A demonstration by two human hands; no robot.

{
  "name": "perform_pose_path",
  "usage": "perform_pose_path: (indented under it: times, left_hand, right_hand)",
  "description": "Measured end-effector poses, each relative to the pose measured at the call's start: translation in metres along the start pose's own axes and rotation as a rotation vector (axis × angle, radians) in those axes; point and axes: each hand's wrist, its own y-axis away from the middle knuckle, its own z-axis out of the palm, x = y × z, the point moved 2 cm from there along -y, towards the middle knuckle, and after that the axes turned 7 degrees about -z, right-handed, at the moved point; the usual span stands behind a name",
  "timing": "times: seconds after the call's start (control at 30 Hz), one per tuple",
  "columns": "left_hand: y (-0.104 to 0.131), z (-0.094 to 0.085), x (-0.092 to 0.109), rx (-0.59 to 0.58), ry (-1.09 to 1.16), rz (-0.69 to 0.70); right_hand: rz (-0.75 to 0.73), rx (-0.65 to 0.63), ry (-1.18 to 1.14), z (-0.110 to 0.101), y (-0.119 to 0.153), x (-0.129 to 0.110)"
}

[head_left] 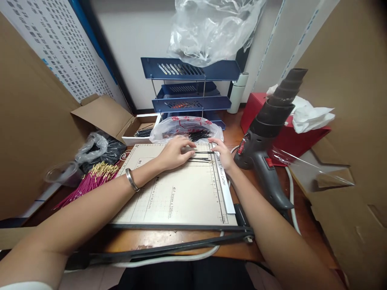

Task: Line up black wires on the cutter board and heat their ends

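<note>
Thin black wires (pixel 201 158) lie crosswise near the far right edge of a cream paper cutter board (pixel 187 189) with printed size lines. My left hand (pixel 176 154) rests over the board at their left ends, thumb and forefinger apart, the thumb tip close to one wire. At their right ends is my right hand (pixel 223 155), fingers bent and thumb apart from the forefinger, beside the white printed strip (pixel 225 189). Contact between fingertips and wires is too small to tell. The cutter's black blade arm (pixel 169 246) lies along the near side.
Left are magenta wires with gold tips (pixel 99 175), a clear cup (pixel 65 173) and an open carton (pixel 105 114). Behind stand a plastic bag of black wires (pixel 187 125) and blue trays (pixel 190 102). A heat gun (pixel 266 141) and red tissue box (pixel 252 106) stand right.
</note>
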Motion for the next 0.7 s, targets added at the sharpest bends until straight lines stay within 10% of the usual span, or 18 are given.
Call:
perform_pose_path:
  times: [0.7]
  left_hand:
    - [-0.0024,0.0027,0.0068,-0.072,0.071,0.02]
  right_hand:
    - [0.01,-0.049,0.049,-0.0024,0.001,-0.0045]
